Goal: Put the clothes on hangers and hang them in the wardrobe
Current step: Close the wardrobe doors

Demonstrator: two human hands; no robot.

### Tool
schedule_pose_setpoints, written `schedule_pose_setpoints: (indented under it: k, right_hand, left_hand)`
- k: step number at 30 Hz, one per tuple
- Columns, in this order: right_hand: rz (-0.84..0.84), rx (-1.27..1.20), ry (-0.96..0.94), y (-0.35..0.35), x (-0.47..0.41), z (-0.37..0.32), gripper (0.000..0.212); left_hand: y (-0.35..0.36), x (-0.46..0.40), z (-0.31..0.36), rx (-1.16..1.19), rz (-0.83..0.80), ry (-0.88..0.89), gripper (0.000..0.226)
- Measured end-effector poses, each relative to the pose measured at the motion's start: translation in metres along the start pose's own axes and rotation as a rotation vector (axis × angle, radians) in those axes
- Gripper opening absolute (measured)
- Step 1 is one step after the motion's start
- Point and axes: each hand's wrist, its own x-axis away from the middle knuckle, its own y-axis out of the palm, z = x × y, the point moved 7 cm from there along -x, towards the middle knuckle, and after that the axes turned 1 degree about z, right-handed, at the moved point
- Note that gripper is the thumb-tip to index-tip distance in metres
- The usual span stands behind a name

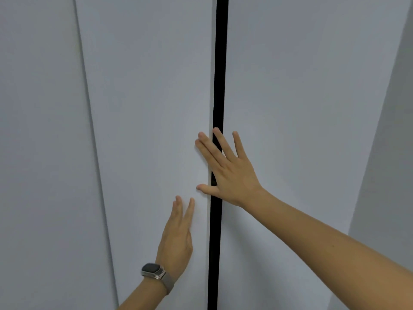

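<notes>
Both grips flat, holding nothing: left hand (176,238), right hand (232,173) against wardrobe doors (145,108).

Single head view, close, facing the wardrobe doors (152,108) straight on.

**Wardrobe doors almost shut**

The wardrobe (145,108) filled the view with plain pale grey-white doors, flat and without visible handles. The left door (152,97) and the right door (301,97) stood nearly together, with only a narrow black vertical gap (220,63) between their edges. Another thin seam ran down the panels further left. No clothes or hangers showed through the gap.
</notes>
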Motion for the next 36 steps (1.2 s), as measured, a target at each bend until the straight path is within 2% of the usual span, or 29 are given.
schedule_pose_setpoints:
  k: [10, 13, 17, 23, 27, 33, 36]
  right_hand:
    - [0.008, -0.039, 0.131, 0.042, 0.006, 0.028, 0.104]
    - [-0.034, -0.044, 0.205, 0.056, 0.007, 0.034, 0.104]
    - [-0.109, -0.082, 0.346, 0.076, 0.010, 0.042, 0.104]
    - [-0.131, -0.082, 0.469, 0.090, 0.013, 0.045, 0.106]
    - [-0.138, -0.050, 0.498, 0.099, 0.011, 0.046, 0.109]
    - [-0.152, -0.012, 0.474, 0.110, 0.014, 0.045, 0.107]
    - [-0.134, -0.011, 0.472, 0.114, 0.017, 0.048, 0.109]
  left_hand:
    - [0.022, -0.027, -0.014, -0.167, -0.096, -0.001, 0.090]
    - [0.025, -0.034, -0.017, -0.224, -0.119, 0.007, 0.096]
    - [0.030, -0.044, -0.019, -0.265, -0.193, -0.004, 0.095]
    - [0.035, -0.056, -0.019, -0.274, -0.182, 0.050, 0.092]
    - [0.045, -0.068, -0.023, -0.385, -0.124, 0.114, 0.105]
    - [0.056, -0.078, -0.032, -0.495, -0.163, 0.119, 0.105]
    - [0.057, -0.079, -0.033, -0.481, -0.164, 0.114, 0.096]
